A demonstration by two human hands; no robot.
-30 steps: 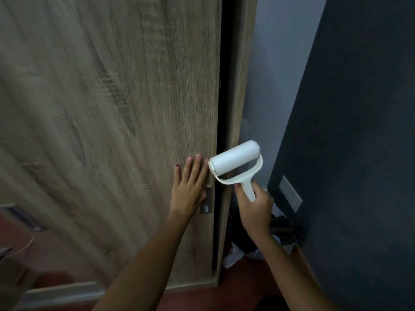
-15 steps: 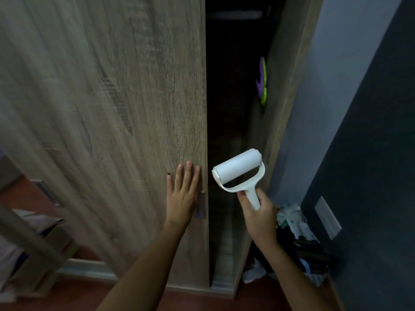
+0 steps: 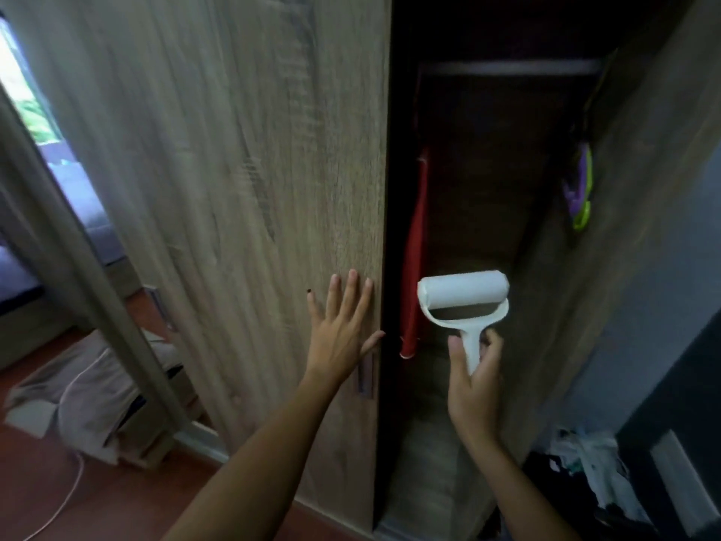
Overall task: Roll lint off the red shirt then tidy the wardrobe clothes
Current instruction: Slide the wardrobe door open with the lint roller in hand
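My left hand (image 3: 341, 329) lies flat with fingers spread on the wooden sliding wardrobe door (image 3: 234, 189), near its right edge just above the recessed handle (image 3: 365, 374). My right hand (image 3: 474, 378) grips the handle of a white lint roller (image 3: 463, 292), held upright in front of the dark wardrobe opening. Inside, a narrow strip of red shirt (image 3: 413, 259) hangs just behind the door's edge; the rest of it is hidden. A hanging rail (image 3: 511, 66) crosses the top of the opening.
A purple and green object (image 3: 581, 193) hangs on the wardrobe's right inner wall. Bags and clutter (image 3: 585, 470) lie on the floor at the lower right by a dark wall. At the left are beige cloth (image 3: 78, 400), a white cable (image 3: 66, 497) and a window.
The sliding door has moved left under my left hand, widening the opening from a thin gap and exposing the red shirt and rail. The lint roller stays held upright in my right hand.
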